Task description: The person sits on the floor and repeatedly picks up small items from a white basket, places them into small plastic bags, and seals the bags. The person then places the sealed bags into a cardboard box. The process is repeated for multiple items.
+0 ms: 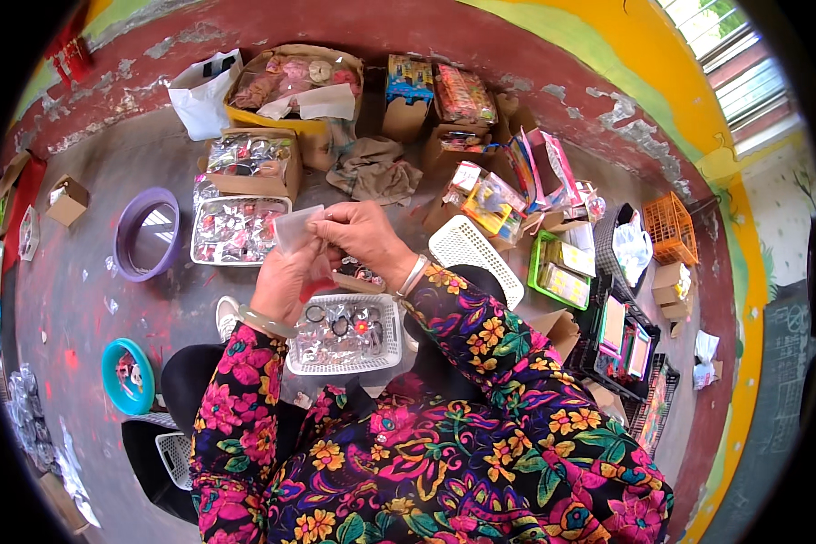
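Observation:
A small, see-through whitish plastic bag (295,230) is held up between my two hands, above the baskets. My left hand (279,283) has its fingers closed round the bag's lower part. At the bag's right edge, my right hand (369,239) pinches with thumb and fingertips. Something pinkish-red and filmy (319,276) shows just below my left fingers; what it is I cannot tell. Below my hands stands a white plastic basket (343,369) with bagged hair ties, some bearing small red ornaments. Beyond my left hand, another white basket (216,262) is full of similar packets.
An empty white basket (497,263) leans at the right, near a green basket (536,283) of packets. Black crates (607,385) stand farther right. Cardboard boxes (292,163) and a crumpled cloth (374,170) lie ahead. A purple basin (123,238) and a teal basin (110,385) sit left.

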Demonstrator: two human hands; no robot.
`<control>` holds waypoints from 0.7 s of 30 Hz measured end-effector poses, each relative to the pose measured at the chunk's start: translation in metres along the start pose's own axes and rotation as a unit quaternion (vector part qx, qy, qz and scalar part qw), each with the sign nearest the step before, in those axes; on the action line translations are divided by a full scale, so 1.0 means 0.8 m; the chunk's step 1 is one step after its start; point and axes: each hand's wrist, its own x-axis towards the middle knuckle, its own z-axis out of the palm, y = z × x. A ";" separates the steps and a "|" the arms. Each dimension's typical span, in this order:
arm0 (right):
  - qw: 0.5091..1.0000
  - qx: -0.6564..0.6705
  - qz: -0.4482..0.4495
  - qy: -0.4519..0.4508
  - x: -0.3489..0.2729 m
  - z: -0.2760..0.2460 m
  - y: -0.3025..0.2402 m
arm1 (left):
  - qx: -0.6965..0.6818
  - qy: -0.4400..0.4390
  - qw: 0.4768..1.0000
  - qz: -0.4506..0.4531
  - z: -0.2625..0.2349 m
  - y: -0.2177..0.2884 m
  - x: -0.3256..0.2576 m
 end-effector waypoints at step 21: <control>0.970 -0.192 -0.145 0.023 -0.001 0.001 0.015 | 0.034 0.020 0.999 0.012 -0.017 -0.011 0.007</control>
